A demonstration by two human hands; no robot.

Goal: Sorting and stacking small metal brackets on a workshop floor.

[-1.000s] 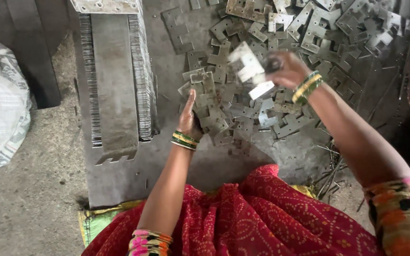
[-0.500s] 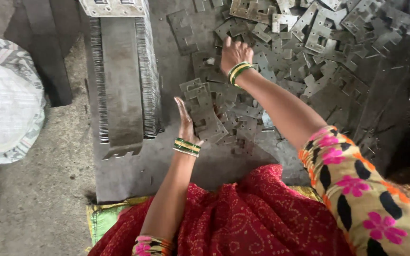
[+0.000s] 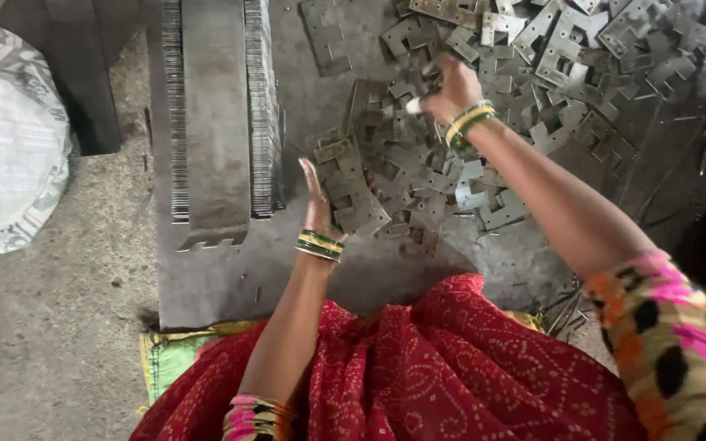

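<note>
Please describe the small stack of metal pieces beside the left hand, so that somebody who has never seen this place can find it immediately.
Start at the dark metal sheet on the floor, in front of the red cloth. The left hand, with green and gold bangles, stands on edge there against the small stack of notched plates. Unlike the loose pieces scattered farther away, these lie gathered together.

My two hands (image 3: pixel 318 204); stamped metal plates (image 3: pixel 533 73), dozens, too many to count; two stacked plate rows (image 3: pixel 263 106); one white sack (image 3: pixel 10 139).
</note>
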